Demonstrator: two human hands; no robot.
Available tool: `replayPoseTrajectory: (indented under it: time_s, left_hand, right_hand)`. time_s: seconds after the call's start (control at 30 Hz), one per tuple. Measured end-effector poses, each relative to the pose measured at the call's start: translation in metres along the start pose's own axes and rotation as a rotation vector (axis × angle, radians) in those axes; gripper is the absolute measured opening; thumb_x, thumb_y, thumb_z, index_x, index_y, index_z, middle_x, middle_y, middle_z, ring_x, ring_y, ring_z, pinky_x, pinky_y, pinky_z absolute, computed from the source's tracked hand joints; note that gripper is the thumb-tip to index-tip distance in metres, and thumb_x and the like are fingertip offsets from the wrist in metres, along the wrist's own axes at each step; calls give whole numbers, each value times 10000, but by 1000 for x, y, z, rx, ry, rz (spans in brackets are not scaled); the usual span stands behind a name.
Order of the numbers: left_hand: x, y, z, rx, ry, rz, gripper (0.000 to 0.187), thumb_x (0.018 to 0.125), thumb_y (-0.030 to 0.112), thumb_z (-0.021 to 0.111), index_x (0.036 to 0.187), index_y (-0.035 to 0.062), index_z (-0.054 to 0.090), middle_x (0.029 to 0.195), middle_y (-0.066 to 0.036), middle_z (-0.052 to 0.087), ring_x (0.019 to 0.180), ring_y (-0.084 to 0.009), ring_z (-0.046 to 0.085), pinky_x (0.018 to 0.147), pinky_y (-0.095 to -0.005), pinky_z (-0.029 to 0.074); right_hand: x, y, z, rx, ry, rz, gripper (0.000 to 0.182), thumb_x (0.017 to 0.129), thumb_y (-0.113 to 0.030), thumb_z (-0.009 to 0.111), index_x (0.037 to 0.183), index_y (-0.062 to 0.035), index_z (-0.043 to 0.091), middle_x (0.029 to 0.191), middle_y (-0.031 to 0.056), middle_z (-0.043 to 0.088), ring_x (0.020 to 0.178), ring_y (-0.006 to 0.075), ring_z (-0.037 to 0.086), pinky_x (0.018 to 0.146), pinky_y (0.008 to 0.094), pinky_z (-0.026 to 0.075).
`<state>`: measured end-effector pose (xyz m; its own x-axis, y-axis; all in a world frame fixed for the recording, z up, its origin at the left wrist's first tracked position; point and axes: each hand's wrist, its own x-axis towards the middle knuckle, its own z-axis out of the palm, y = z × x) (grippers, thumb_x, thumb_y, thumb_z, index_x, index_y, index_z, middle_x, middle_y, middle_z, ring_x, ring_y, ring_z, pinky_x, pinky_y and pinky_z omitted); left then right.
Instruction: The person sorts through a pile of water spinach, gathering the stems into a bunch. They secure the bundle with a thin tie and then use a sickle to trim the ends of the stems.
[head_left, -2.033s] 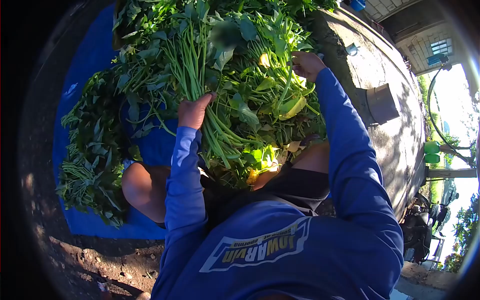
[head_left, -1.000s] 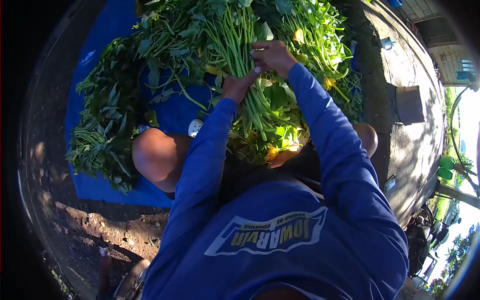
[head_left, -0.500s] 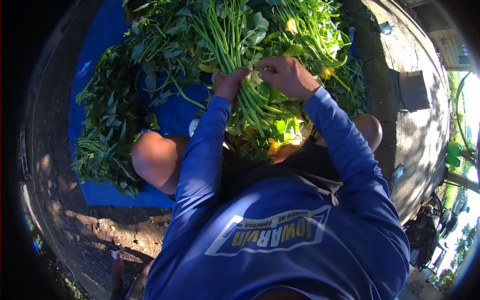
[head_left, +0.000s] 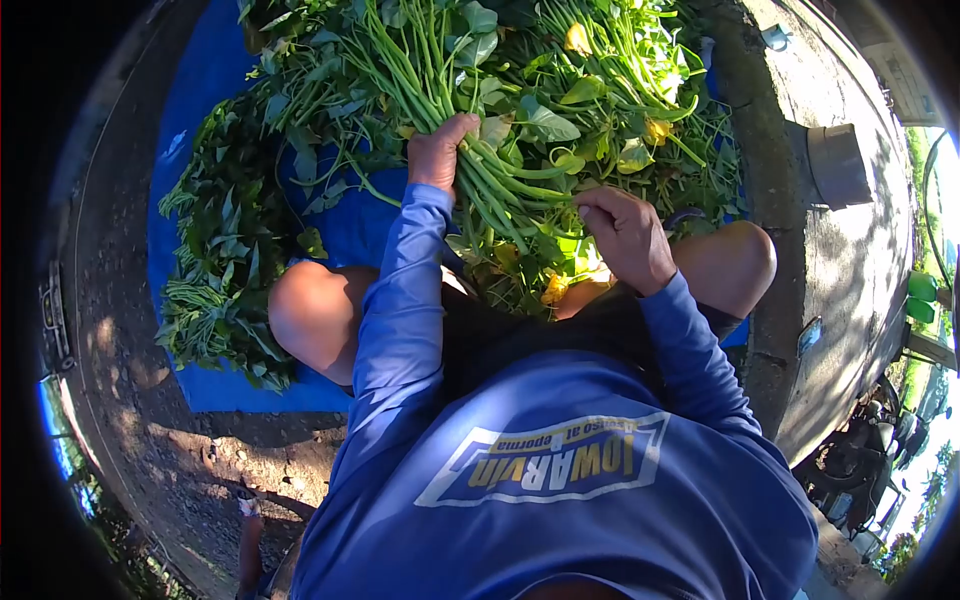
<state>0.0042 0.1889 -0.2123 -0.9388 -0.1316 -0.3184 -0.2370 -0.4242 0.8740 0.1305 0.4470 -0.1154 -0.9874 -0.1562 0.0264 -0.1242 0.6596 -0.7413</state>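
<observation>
My left hand is wrapped round a bundle of long-stemmed leafy greens, which look like water spinach. The leafy tops point away from me, and the cut stem ends fan out toward my lap. Lower and to the right, my right hand is closed in a pinch, thumb against forefinger. A green stem sticking out sideways from the bundle reaches its fingertips. More loose greens lie in a heap beyond both hands, with some yellow leaves among them.
A blue tarp lies under the greens. Dark bunches of greens line its left side. My bent knees frame the work area. At right, a concrete ledge carries a grey block-like object. Bare soil shows at lower left.
My right hand has moved from beside my left hand down and to the right, drawing a stem outward. My left hand and the bundle have shifted slightly left.
</observation>
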Motion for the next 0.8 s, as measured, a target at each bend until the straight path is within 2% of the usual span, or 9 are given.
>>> replayPoseTrajectory:
  time_s: [0.07,0.2,0.27,0.3,0.33,0.43,0.6,0.7,0.8]
  left_hand:
    - [-2,3,0,-15,0,55,273,824,146,841,1029,-22,777,945,-84,762,773,-194,720,744,-361,604]
    - [-12,3,9,22,-28,0,278,827,147,842,1038,-22,776,958,-85,758,799,-188,713,764,-353,597]
    - [-23,10,15,35,-78,9,310,827,145,844,1071,-29,768,986,-86,758,816,-185,710,777,-343,595]
    - [-31,16,17,42,-81,24,365,838,130,842,1147,-37,744,1039,-94,757,849,-189,714,793,-338,598]
    - [-33,19,16,50,-77,53,376,825,148,856,1139,-27,746,1030,-85,757,849,-180,707,795,-338,586]
    - [-32,16,12,40,-78,102,399,809,183,884,1130,-12,749,1013,-66,757,858,-158,692,808,-336,565]
    - [-20,18,-4,-40,-104,-63,282,881,99,799,1128,-14,726,1014,-100,755,814,-206,739,740,-372,635]
    - [-25,22,-4,-32,-115,-3,326,853,95,808,1148,-19,730,1026,-88,755,850,-200,732,798,-359,619]
    - [-29,37,7,62,-114,221,332,812,94,839,1122,14,752,1029,-51,747,876,-158,693,854,-328,572]
  right_hand:
    - [1,-5,-7,160,58,156,204,971,-130,648,1132,-15,699,914,165,733,848,313,734,787,419,575]
    - [37,-54,3,92,42,94,326,948,-195,698,1222,-26,654,1001,197,731,899,351,729,825,449,573]
    - [62,-34,37,34,112,-275,357,909,-214,761,1203,-22,695,895,122,675,752,241,658,729,378,543]
    - [66,-27,49,62,27,-211,343,894,-205,759,1176,-14,724,946,175,687,853,322,694,789,420,564]
    - [62,-34,52,51,73,-218,228,907,-165,740,1072,-9,738,964,164,701,922,313,711,820,409,569]
    - [40,-35,56,245,87,-373,138,916,-16,701,1053,-16,702,973,140,719,898,323,700,811,411,568]
    - [5,-43,45,231,86,-448,176,906,32,692,1071,-29,688,1008,139,738,918,328,703,825,423,570]
    - [-5,-49,36,244,100,-443,188,902,39,686,1080,-21,680,1009,140,731,913,341,696,817,433,567]
    - [-22,-52,26,252,8,-394,207,910,61,688,1099,-20,662,1017,132,720,931,345,701,821,440,571]
